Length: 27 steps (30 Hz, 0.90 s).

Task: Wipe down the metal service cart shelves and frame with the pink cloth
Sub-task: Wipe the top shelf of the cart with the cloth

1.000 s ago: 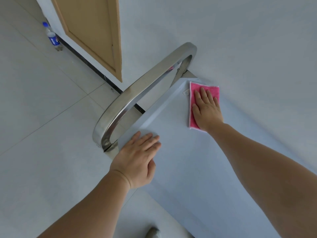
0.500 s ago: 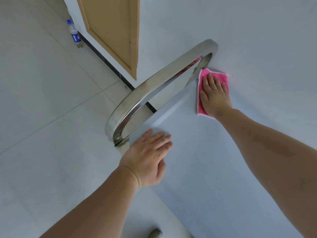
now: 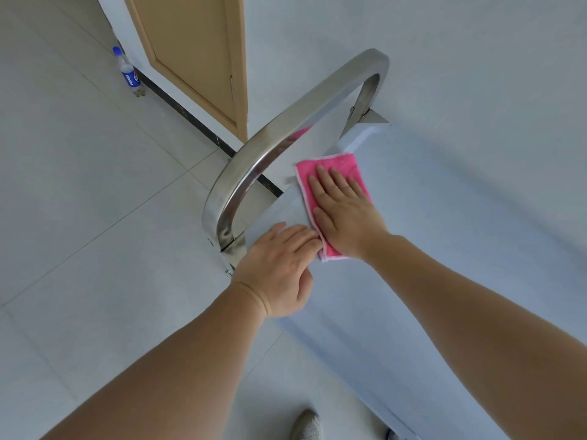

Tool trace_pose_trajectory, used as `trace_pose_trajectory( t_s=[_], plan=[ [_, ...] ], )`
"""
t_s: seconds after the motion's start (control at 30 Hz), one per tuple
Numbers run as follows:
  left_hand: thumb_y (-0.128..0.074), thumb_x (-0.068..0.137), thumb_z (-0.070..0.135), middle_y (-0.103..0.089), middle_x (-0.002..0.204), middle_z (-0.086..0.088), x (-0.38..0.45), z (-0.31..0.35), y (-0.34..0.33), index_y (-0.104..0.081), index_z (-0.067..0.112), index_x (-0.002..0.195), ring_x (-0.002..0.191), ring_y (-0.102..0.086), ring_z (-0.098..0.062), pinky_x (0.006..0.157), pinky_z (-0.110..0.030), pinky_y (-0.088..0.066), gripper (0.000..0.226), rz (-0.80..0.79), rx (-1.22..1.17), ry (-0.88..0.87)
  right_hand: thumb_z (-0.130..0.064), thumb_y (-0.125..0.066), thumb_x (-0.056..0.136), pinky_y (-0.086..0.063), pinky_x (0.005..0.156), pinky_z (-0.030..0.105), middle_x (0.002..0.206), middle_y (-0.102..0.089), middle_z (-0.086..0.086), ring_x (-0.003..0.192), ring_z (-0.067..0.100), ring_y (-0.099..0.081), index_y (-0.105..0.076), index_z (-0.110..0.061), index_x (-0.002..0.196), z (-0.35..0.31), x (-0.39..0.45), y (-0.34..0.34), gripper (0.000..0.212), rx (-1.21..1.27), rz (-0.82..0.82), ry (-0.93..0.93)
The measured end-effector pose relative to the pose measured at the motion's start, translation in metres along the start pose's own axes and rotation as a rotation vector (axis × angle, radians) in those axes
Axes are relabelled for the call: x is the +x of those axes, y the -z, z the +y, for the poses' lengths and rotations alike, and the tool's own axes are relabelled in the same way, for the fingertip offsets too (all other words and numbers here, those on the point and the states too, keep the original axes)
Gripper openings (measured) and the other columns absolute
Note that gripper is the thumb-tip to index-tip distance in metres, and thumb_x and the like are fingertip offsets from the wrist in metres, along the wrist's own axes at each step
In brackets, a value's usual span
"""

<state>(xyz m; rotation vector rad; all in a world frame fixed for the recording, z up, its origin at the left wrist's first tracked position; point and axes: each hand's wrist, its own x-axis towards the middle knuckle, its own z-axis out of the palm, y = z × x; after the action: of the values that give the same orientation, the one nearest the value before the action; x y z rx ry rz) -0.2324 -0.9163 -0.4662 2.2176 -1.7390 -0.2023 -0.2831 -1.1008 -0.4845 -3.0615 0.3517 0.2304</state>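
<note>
Right hand flat, pressing the pink terry cloth beside the curved steel handle; left hand flat, bracing the shelf. Best kept even, overlapping.

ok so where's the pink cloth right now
In the head view the pink cloth lies flat on the cart's top shelf, under the right hand, just right of the steel handle.
</note>
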Motion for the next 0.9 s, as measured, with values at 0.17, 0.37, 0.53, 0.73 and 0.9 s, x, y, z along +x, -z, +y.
trace_pose_trajectory(
  t_s=[0.17, 0.37, 0.53, 0.73, 0.9],
  plan=[
    [-0.045, 0.075, 0.014, -0.061, 0.102, -0.007, -0.008, 0.0, 0.0, -0.06, 0.007, 0.104, 0.093, -0.054, -0.025, 0.09, -0.033, -0.043, 0.033, 0.153, -0.064, -0.003, -0.046, -0.009, 0.096, 0.003, 0.118, 0.04, 0.158, 0.005, -0.001, 0.145, 0.019, 0.006, 0.008, -0.027, 0.147, -0.002, -0.004, -0.001, 0.057, 0.002, -0.001, -0.011],
    [-0.043, 0.075, 0.005, -0.061, 0.101, -0.008, -0.076, -0.011, -0.005, -0.06, 0.006, 0.102, 0.09, -0.054, -0.025, 0.082, -0.032, -0.045, 0.032, 0.264, -0.191, 0.022, -0.053, 0.002, 0.091, -0.003, 0.118, 0.045, 0.158, 0.005, 0.001, 0.145, 0.019, 0.007, 0.011, -0.028, 0.147, 0.0, -0.002, -0.001, 0.062, -0.032, -0.006, -0.01],
    [-0.045, 0.071, 0.004, -0.062, 0.098, -0.004, -0.122, -0.018, -0.013, -0.058, 0.01, 0.101, 0.088, -0.053, -0.022, 0.079, -0.028, -0.044, 0.033, 0.204, -0.214, 0.076, -0.053, 0.002, 0.09, 0.004, 0.117, 0.04, 0.157, 0.005, 0.002, 0.144, 0.02, 0.006, 0.009, -0.024, 0.147, -0.019, -0.008, -0.002, 0.064, -0.034, 0.001, -0.066],
    [-0.043, 0.07, 0.005, -0.062, 0.097, -0.002, -0.15, -0.019, -0.016, -0.06, 0.01, 0.098, 0.087, -0.056, -0.023, 0.076, -0.027, -0.045, 0.033, 0.134, -0.227, 0.097, -0.051, 0.002, 0.09, 0.004, 0.117, 0.041, 0.158, 0.008, 0.003, 0.144, 0.021, 0.008, 0.011, -0.023, 0.147, -0.063, -0.027, -0.004, 0.064, -0.016, -0.042, -0.111],
    [-0.039, 0.071, 0.008, -0.062, 0.097, -0.001, -0.165, -0.026, -0.008, -0.061, 0.011, 0.098, 0.088, -0.055, -0.022, 0.076, -0.025, -0.044, 0.035, 0.096, -0.209, 0.079, -0.052, 0.005, 0.089, 0.004, 0.117, 0.045, 0.157, 0.013, 0.005, 0.143, 0.024, 0.012, 0.015, -0.02, 0.146, -0.113, -0.044, -0.001, 0.066, -0.004, -0.099, -0.117]
  ],
)
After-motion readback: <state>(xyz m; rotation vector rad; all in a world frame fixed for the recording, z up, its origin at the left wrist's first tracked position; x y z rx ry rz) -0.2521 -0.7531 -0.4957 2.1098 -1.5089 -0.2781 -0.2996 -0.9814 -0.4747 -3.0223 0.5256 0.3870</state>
